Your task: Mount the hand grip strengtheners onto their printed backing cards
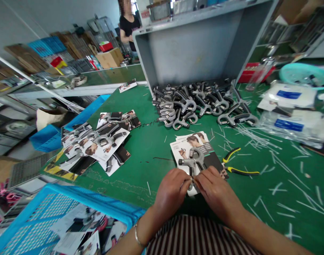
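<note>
In front of me a grey and black hand grip exerciser [197, 156] with a metal spring lies on a printed backing card [213, 158], which rests over other cards. My left hand [171, 187] is closed in a pinch at the near end of the exerciser. Beside it, with fingertips almost meeting, my right hand [215, 189] pinches too. Whatever small thing is between the fingers is hidden. Yellow and black pliers [243, 173] lie just right of the card, with thin white plastic strips [257, 140] scattered around them.
A grey crate [188, 53] stands on its side behind a heap of exercisers [188, 102]. Carded exercisers [98, 141] are piled at left, above a blue basket [135, 209]. Plastic bags [289, 95] and a turquoise bowl [292, 72] sit at right. A person [128, 26] stands beyond.
</note>
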`<state>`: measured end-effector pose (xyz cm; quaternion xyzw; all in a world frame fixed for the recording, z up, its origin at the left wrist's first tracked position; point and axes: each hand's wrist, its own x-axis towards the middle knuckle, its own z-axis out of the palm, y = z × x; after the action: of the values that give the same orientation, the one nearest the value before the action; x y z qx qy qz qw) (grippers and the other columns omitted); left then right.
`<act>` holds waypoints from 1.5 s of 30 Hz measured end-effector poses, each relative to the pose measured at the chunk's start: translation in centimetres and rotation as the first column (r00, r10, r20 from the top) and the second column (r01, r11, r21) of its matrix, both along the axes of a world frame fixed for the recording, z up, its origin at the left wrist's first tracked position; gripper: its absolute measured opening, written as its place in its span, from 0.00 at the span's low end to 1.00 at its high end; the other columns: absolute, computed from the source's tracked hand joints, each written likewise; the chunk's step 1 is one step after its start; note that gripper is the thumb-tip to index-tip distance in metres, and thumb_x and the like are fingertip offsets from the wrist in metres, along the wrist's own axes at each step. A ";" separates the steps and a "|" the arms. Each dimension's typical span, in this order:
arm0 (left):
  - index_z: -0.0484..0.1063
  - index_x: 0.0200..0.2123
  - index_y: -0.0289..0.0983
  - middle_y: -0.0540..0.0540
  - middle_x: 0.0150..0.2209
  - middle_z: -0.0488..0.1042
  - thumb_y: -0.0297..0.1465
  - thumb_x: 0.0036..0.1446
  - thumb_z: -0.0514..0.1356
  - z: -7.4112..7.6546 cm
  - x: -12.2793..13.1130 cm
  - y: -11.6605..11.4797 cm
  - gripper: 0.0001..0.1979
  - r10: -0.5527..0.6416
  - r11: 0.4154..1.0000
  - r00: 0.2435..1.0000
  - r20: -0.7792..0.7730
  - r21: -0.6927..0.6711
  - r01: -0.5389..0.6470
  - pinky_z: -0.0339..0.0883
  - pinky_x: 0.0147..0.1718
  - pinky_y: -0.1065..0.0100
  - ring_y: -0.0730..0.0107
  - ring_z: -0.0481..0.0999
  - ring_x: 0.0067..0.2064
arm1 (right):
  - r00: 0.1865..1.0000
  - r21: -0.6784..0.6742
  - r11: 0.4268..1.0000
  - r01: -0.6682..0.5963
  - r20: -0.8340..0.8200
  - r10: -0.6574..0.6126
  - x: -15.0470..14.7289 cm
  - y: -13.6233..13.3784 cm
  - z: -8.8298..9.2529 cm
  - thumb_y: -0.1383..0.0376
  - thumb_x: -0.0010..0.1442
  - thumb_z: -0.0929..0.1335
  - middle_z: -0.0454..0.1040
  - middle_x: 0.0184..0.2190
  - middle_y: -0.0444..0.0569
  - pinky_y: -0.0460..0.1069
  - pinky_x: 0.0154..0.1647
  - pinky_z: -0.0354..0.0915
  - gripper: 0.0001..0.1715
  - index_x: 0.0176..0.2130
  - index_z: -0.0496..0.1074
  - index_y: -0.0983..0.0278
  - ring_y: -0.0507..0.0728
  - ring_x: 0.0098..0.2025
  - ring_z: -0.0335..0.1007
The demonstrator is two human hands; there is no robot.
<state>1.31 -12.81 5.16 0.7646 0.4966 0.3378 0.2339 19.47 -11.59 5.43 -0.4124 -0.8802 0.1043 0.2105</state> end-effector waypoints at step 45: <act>0.71 0.34 0.36 0.42 0.34 0.72 0.25 0.64 0.52 3.5 0.3 -1.5 0.09 -0.069 0.988 0.918 -0.392 0.102 0.118 0.64 0.41 0.56 0.60 0.70 0.38 | 0.991 -0.102 0.995 0.004 -0.136 -0.018 0.8 0.0 1.1 0.63 0.65 0.67 0.73 0.33 0.49 0.54 0.41 0.56 0.08 0.34 0.74 0.61 0.59 0.39 0.61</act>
<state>1.62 -14.28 8.63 0.8521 0.4739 0.1988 0.0994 20.30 -11.58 6.54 -0.4192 -0.8550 0.1757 0.2498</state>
